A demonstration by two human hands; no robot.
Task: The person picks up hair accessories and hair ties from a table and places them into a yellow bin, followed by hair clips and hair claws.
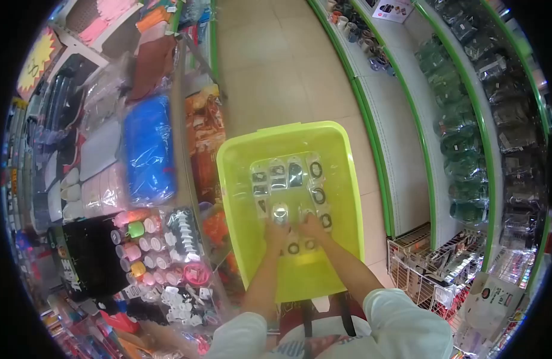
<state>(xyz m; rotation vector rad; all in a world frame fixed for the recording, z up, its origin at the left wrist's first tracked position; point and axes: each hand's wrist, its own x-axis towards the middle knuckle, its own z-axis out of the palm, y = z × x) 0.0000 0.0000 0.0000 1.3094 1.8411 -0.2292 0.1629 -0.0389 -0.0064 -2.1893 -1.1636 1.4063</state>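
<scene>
Inside a large rectangular yellow-green plastic bin (312, 143), small flat clear packets with dark contents (296, 175) are laid out in a rough ring on the bin's floor; round black loops are shown in those toward the bin's right wall. The left hand (277, 232) and the right hand (312, 226) are lowered into the bin near its middle, a little apart from each other. A clear packet with a pale round piece (280, 213) is seen just beyond the left fingers; whether anything is gripped by either hand cannot be told. To the bin's left, a shiny blue plastic-wrapped bundle (149, 152) is displayed; to its right, pale shelves with green edges (402, 161) are seen.
</scene>
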